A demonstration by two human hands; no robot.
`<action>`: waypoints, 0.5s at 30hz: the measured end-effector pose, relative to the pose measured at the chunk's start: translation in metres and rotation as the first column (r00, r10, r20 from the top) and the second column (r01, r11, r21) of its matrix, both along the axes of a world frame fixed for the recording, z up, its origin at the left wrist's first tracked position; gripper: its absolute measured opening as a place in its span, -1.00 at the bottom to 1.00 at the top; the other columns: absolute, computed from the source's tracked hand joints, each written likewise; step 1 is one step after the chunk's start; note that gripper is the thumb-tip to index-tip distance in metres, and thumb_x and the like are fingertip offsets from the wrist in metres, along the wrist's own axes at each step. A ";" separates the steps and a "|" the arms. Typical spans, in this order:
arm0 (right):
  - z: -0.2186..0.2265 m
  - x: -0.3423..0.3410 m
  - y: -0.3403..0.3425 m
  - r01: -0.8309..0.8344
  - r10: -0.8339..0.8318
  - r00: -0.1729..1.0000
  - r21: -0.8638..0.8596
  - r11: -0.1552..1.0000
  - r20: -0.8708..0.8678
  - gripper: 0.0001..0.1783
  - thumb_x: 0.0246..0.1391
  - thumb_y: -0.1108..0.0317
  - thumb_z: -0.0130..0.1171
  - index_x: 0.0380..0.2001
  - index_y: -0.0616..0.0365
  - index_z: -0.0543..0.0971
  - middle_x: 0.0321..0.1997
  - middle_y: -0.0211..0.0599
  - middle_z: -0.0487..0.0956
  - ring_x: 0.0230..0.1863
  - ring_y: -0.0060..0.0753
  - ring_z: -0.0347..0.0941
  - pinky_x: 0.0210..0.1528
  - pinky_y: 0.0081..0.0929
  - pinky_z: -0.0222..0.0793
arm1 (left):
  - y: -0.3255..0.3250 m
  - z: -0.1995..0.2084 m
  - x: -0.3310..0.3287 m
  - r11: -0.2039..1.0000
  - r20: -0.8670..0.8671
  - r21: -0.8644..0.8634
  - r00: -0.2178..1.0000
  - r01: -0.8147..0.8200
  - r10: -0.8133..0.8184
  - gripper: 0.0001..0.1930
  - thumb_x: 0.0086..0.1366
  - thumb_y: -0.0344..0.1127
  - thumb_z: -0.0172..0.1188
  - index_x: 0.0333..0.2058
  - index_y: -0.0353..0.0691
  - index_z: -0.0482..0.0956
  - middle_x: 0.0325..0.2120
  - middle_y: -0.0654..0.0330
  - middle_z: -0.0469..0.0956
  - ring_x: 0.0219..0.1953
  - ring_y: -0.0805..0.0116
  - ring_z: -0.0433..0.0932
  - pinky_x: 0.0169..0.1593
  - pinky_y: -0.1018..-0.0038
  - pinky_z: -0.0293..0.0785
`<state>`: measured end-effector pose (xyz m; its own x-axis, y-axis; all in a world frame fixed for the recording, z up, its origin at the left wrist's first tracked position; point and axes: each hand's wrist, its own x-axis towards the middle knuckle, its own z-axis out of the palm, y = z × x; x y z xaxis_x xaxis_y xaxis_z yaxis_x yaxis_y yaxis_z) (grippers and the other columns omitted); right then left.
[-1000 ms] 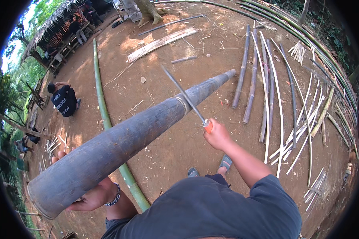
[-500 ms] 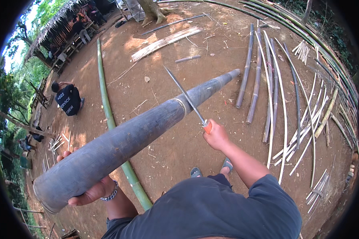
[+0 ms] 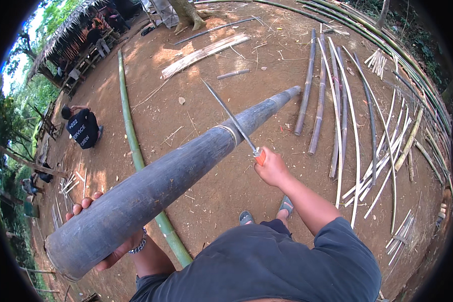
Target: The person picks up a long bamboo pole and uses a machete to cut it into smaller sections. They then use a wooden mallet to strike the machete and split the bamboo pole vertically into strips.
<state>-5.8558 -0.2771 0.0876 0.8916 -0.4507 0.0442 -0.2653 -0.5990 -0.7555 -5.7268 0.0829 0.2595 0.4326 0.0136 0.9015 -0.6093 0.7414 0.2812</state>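
A thick dark-grey bamboo pole (image 3: 161,186) slants across my view, its wide end near at the lower left and its narrow end far to the right. My left hand (image 3: 124,248) grips it close to the wide end, fingers on the far side and thumb underneath; a chain bracelet circles that wrist. In my right hand (image 3: 273,170) is a long, narrow-bladed tool with an orange handle (image 3: 260,157). Its blade (image 3: 226,110) lies across the pole's upper side, just beyond a pale ring at a joint. Whether the edge is toothed I cannot make out.
A green bamboo pole (image 3: 131,126) lies beneath the dark one. Several dark poles (image 3: 305,85) and pale strips (image 3: 355,131) cover the ground on the right. Split bamboo (image 3: 204,54) lies ahead. A person in black (image 3: 83,128) crouches at the left, near a thatched shelter (image 3: 68,38).
The pole's near end has shifted slightly right and down, and more of my left fingers show above it. The blade stays across the pole at nearly the same spot.
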 end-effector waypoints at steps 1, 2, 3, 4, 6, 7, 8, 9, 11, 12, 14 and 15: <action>0.006 -0.004 0.002 -0.026 0.025 0.999 -0.017 1.000 -0.027 -0.68 0.06 0.30 0.24 -0.12 0.09 0.46 -0.23 0.08 0.64 -0.14 0.28 0.57 -0.10 0.10 0.48 | 0.000 0.000 0.001 1.000 0.001 0.002 1.000 0.005 -0.005 0.17 0.00 0.36 0.45 0.36 -0.30 0.09 0.24 -0.08 0.31 0.28 -0.07 0.35 0.37 -0.13 0.26; 0.008 -0.007 0.004 -0.051 0.050 0.997 -0.032 0.998 -0.054 -0.68 0.06 0.30 0.24 -0.12 0.10 0.46 -0.23 0.09 0.64 -0.14 0.28 0.57 -0.10 0.10 0.48 | 0.001 -0.001 0.002 1.000 0.002 0.004 1.000 0.010 -0.010 0.18 -0.01 0.35 0.46 0.36 -0.30 0.09 0.24 -0.09 0.32 0.28 -0.09 0.34 0.37 -0.14 0.26; 0.008 -0.007 0.005 -0.065 0.065 0.998 -0.027 0.998 -0.015 -0.67 0.06 0.30 0.24 -0.12 0.11 0.46 -0.22 0.10 0.63 -0.13 0.29 0.57 -0.09 0.09 0.48 | 0.001 -0.002 0.003 1.000 0.002 0.006 1.000 0.015 -0.015 0.18 -0.02 0.35 0.47 0.36 -0.30 0.09 0.23 -0.10 0.32 0.28 -0.10 0.34 0.37 -0.15 0.27; 0.010 -0.005 0.006 -0.068 0.069 0.997 -0.020 0.997 0.030 -0.66 0.05 0.30 0.25 -0.12 0.13 0.46 -0.22 0.11 0.63 -0.12 0.29 0.57 -0.08 0.09 0.48 | -0.003 -0.001 0.003 0.999 -0.024 -0.009 0.999 -0.047 0.047 0.18 -0.01 0.34 0.46 0.36 -0.30 0.09 0.23 -0.11 0.32 0.29 -0.12 0.35 0.37 -0.16 0.27; 0.000 -0.005 0.002 0.038 -0.038 0.999 0.023 0.999 0.023 -0.63 0.03 0.29 0.27 -0.11 0.14 0.46 -0.22 0.10 0.63 -0.12 0.27 0.57 -0.08 0.06 0.48 | -0.012 0.001 0.004 0.985 -0.077 -0.036 0.983 -0.169 0.165 0.16 0.01 0.33 0.45 0.36 -0.30 0.09 0.23 -0.15 0.32 0.29 -0.15 0.35 0.37 -0.17 0.27; -0.019 -0.001 -0.008 0.151 -0.150 0.988 0.053 0.987 -0.020 -0.61 0.01 0.29 0.29 -0.10 0.15 0.47 -0.23 0.08 0.63 -0.13 0.26 0.58 -0.09 0.03 0.47 | -0.016 0.008 0.006 0.990 -0.140 -0.020 0.980 -0.143 0.138 0.15 0.02 0.32 0.44 0.36 -0.33 0.09 0.23 -0.17 0.32 0.29 -0.17 0.35 0.38 -0.17 0.26; -0.039 -0.003 -0.019 0.266 -0.261 0.963 0.077 0.961 -0.074 -0.58 -0.01 0.28 0.31 -0.09 0.15 0.47 -0.23 0.06 0.63 -0.13 0.24 0.58 -0.10 0.01 0.47 | -0.018 0.010 0.011 0.994 -0.211 -0.005 0.971 -0.113 0.110 0.14 0.03 0.31 0.43 0.36 -0.35 0.09 0.23 -0.19 0.32 0.29 -0.19 0.35 0.38 -0.18 0.26; -0.050 -0.009 -0.027 0.293 -0.284 0.954 0.090 0.952 -0.097 -0.57 -0.02 0.28 0.31 -0.07 0.15 0.47 -0.22 0.07 0.63 -0.12 0.23 0.58 -0.09 -0.01 0.47 | -0.013 0.016 0.015 0.995 -0.283 0.017 0.954 -0.099 0.100 0.14 0.04 0.30 0.43 0.35 -0.37 0.09 0.24 -0.22 0.31 0.29 -0.21 0.35 0.38 -0.18 0.25; -0.068 -0.029 -0.046 0.343 -0.326 0.934 0.110 0.933 -0.148 -0.54 -0.03 0.28 0.32 -0.04 0.14 0.48 -0.20 0.09 0.62 -0.10 0.22 0.58 -0.08 -0.03 0.48 | -0.003 0.044 0.056 1.000 -0.294 -0.010 0.956 0.004 -0.007 0.10 0.07 0.23 0.41 0.30 -0.51 0.11 0.22 -0.31 0.31 0.32 -0.26 0.30 0.39 -0.22 0.19; -0.069 -0.043 -0.051 0.359 -0.338 0.925 0.106 0.927 -0.176 -0.56 -0.02 0.29 0.31 -0.06 0.16 0.48 -0.20 0.10 0.62 -0.09 0.24 0.58 -0.07 -0.01 0.48 | 0.006 0.071 0.070 1.000 -0.307 0.014 0.952 -0.004 0.008 0.08 0.09 0.23 0.39 0.30 -0.51 0.11 0.23 -0.32 0.30 0.32 -0.26 0.30 0.39 -0.22 0.19; -0.064 -0.067 -0.049 0.372 -0.341 0.912 0.108 0.922 -0.226 -0.60 -0.02 0.31 0.31 -0.11 0.19 0.47 -0.19 0.13 0.63 -0.07 0.27 0.57 -0.06 0.04 0.48 | 0.038 0.143 0.089 0.995 -0.284 0.088 0.956 -0.054 0.077 0.04 0.13 0.23 0.35 0.30 -0.52 0.14 0.26 -0.32 0.29 0.32 -0.24 0.31 0.38 -0.20 0.20; -0.067 -0.080 -0.049 0.398 -0.371 0.905 0.108 0.911 -0.209 -0.60 -0.01 0.29 0.32 -0.13 0.20 0.47 -0.20 0.13 0.63 -0.08 0.26 0.57 -0.07 0.02 0.48 | 0.053 0.180 0.104 0.989 -0.256 0.128 0.961 -0.071 0.102 0.02 0.15 0.23 0.32 0.29 -0.52 0.17 0.27 -0.30 0.29 0.31 -0.22 0.33 0.38 -0.19 0.21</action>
